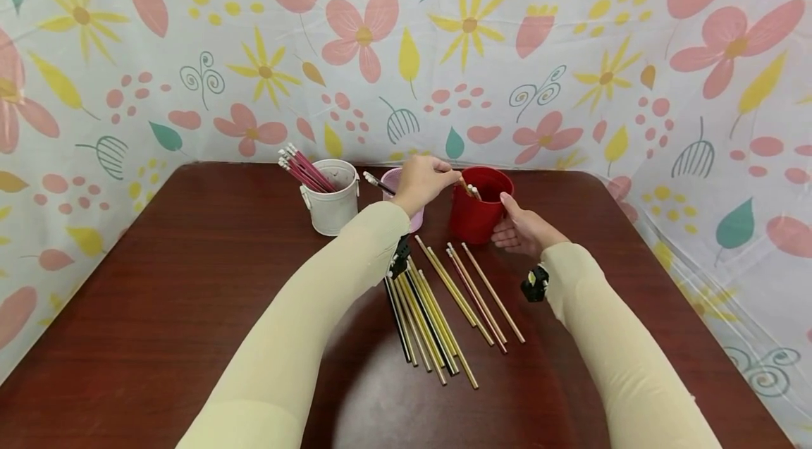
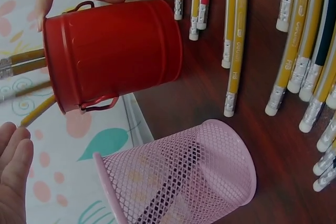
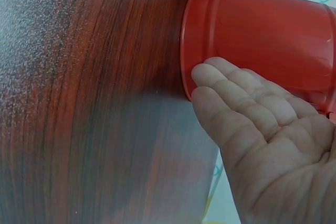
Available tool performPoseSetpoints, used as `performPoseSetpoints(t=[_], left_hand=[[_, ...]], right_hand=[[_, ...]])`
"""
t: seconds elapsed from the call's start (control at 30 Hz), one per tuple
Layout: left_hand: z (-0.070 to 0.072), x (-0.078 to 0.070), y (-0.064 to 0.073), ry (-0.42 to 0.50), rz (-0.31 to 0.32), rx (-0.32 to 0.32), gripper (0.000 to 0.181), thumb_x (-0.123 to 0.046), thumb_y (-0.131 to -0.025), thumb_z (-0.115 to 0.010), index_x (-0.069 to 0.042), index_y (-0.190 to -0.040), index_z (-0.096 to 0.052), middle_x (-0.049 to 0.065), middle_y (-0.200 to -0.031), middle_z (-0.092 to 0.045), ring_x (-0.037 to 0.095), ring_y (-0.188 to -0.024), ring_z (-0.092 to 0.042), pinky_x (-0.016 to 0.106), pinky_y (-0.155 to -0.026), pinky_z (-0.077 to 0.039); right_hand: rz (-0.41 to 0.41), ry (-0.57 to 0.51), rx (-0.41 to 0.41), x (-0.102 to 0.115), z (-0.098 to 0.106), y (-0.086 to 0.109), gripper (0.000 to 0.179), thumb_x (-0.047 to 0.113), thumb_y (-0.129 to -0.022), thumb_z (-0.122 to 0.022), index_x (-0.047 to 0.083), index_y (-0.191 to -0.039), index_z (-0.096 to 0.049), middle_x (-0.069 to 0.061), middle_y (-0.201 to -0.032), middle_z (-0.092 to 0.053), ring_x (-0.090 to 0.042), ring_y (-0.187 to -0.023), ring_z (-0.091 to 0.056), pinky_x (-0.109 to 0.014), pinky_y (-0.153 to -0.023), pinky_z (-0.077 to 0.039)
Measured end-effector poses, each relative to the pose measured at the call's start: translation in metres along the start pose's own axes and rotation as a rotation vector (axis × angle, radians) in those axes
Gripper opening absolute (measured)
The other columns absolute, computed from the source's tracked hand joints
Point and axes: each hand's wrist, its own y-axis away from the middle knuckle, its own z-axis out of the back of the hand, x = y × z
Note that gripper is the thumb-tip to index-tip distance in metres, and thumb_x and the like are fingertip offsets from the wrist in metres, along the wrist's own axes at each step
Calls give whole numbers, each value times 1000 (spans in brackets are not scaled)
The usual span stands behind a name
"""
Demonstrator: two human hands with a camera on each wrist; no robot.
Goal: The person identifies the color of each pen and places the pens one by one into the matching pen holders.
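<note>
A red metal bucket (image 1: 476, 220) stands at the back right of the table, several pencils (image 2: 26, 62) poking out of its mouth. At its rim my left hand (image 1: 421, 185) pinches a yellow pencil (image 1: 466, 186), whose lower part is hidden inside the bucket. My right hand (image 1: 528, 229) rests against the bucket's right side with its thumb near the rim. In the right wrist view, its fingers (image 3: 247, 98) lie nearly straight along the red wall. Left of the bucket stands a pink mesh cup (image 2: 178, 177), partly behind my left hand in the head view.
A white bucket (image 1: 333, 206) with several pink pencils (image 1: 307, 170) stands left of the mesh cup. A dark pencil (image 1: 377, 183) leans out of that cup. Yellow, black and red pencils (image 1: 438, 322) lie in front, erasers toward the containers. A flowered cloth (image 1: 380, 82) hangs behind the table.
</note>
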Motion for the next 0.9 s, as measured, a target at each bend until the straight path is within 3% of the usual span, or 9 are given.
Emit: performPoseSetpoints(t=[0.13,0.23,0.33,0.43,0.5,0.6,0.73,0.9], left_hand=[[-6,5,2,52,51,-6,27,-31,-92,-65,-8,-98,-76,5,-86,-73,13,-75,-67,24,-64,-50],[-15,13,3,85,123,60,30,-27,-95,-59,-1,-94,-74,6,-70,-69,13,-54,-63,29,-59,-55],[-27,23,6,4,191,232,30,-19,-95,-56,5,-86,-71,5,-58,-63,15,-46,-61,35,-59,-57],[-40,29,13,-126,231,412,28,-14,-92,-57,4,-76,-69,6,-53,-61,16,-42,-58,31,-50,-55],[-48,31,20,-173,253,487,26,-14,-92,-58,4,-75,-67,7,-54,-62,16,-41,-57,27,-46,-52],[-62,37,26,-210,268,524,22,-13,-91,-59,1,-75,-63,7,-52,-60,13,-37,-51,23,-40,-46],[-74,43,31,-290,229,529,23,-12,-89,-62,-1,-69,-63,4,-48,-57,9,-33,-46,19,-38,-42],[-81,46,34,-376,208,522,30,-14,-89,-65,-6,-60,-61,0,-44,-54,8,-32,-43,18,-37,-37]], right_hand=[[-1,-1,-8,-1,1,0,100,69,-93,-16,-21,-132,-34,-36,-137,-40,-44,-125,-45,-49,-107,-33],[-1,4,-11,-1,1,0,100,69,-93,-16,-21,-132,-35,-36,-137,-41,-43,-124,-46,-48,-107,-33],[0,8,-11,0,1,-1,100,69,-93,-17,-21,-133,-34,-36,-137,-41,-43,-124,-46,-48,-107,-34],[5,14,-3,0,1,-1,100,69,-93,-16,-21,-133,-33,-37,-137,-40,-44,-125,-45,-48,-107,-33],[7,18,0,0,0,-1,101,69,-93,-15,-22,-134,-33,-37,-137,-40,-44,-125,-44,-48,-107,-33],[11,19,6,0,0,-2,101,69,-93,-14,-22,-134,-33,-37,-137,-39,-45,-125,-44,-49,-107,-32],[7,16,5,0,0,-2,100,68,-93,-15,-21,-133,-34,-37,-137,-40,-44,-125,-44,-49,-107,-32],[-9,15,0,2,0,0,98,67,-94,-15,-20,-134,-34,-36,-138,-40,-44,-126,-44,-49,-108,-31]])
